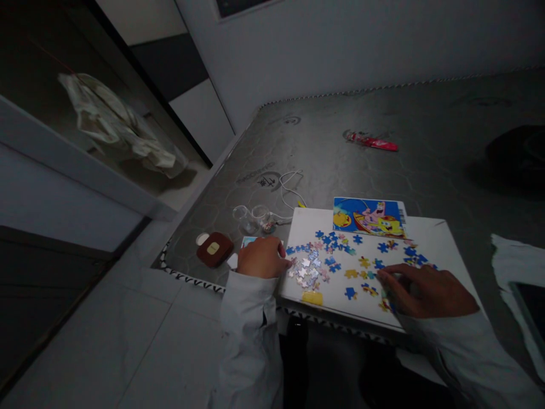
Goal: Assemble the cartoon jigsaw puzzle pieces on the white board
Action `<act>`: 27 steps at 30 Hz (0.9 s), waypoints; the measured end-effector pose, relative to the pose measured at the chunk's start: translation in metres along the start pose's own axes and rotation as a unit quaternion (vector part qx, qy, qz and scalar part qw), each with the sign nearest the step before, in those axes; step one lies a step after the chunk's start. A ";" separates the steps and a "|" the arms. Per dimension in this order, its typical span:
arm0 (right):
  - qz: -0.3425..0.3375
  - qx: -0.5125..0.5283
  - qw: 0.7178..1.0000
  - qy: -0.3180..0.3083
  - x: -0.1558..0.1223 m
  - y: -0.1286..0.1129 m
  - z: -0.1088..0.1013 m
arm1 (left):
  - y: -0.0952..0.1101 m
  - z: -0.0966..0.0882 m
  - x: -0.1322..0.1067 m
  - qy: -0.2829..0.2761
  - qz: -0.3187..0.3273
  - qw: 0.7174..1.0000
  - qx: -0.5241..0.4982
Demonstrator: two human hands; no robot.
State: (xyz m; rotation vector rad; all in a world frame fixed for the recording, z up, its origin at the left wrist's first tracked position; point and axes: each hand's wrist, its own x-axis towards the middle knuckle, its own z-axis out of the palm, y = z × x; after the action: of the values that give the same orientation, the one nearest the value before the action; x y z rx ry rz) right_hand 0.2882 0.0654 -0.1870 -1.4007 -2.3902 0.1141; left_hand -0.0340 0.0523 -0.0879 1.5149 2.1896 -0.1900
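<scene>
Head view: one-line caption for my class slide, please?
Left hand at the left edge of a white board, right hand among scattered puzzle pieces, cartoon card across the far edge.

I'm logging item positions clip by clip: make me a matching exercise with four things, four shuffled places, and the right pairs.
1. picture card
2. brown case
3. red object
4. right hand

A. left of the left hand
B. at the puzzle pieces
C. beyond the white board, apart from it
D. across the white board's far edge

Pairs: 1-D; 2-A; 3-C; 4-B
</scene>
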 end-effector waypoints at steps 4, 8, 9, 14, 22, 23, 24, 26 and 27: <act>0.000 0.001 1.000 0.005 0.001 -0.001 0.000 | 0.002 -0.001 -0.003 -0.008 0.010 1.000 0.009; 0.007 -0.005 1.000 -0.006 0.001 0.000 0.000 | 0.003 0.004 0.000 -0.047 0.026 0.998 0.013; 0.010 -0.005 1.000 -0.010 0.001 0.000 0.000 | 0.003 0.005 0.001 -0.055 0.031 0.998 0.014; 0.008 -0.002 1.000 -0.014 0.001 0.000 -0.002 | 0.006 0.005 0.001 -0.058 0.040 0.997 0.018; -0.010 0.000 1.000 0.010 0.001 0.000 -0.001 | 0.016 0.002 -0.003 -0.035 0.048 0.998 0.018; -0.013 -0.002 1.000 0.013 0.001 0.001 0.000 | 0.017 0.003 -0.003 -0.032 0.053 0.998 0.016; -0.014 -0.004 1.000 0.013 0.001 0.002 0.000 | 0.018 0.003 -0.004 -0.029 0.058 0.998 0.014; -0.014 -0.007 1.000 0.007 0.000 0.003 0.001 | 0.021 0.005 -0.004 -0.032 0.069 0.997 0.009; -0.014 -0.007 1.000 0.004 0.000 0.003 0.002 | 0.023 0.007 -0.003 -0.036 0.073 0.997 0.008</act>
State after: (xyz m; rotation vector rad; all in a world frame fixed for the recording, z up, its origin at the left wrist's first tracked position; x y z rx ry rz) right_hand 0.2904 0.0674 -0.1894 -1.3702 -2.4075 0.0846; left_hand -0.0105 0.0557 -0.0889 1.6433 2.0167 -0.2132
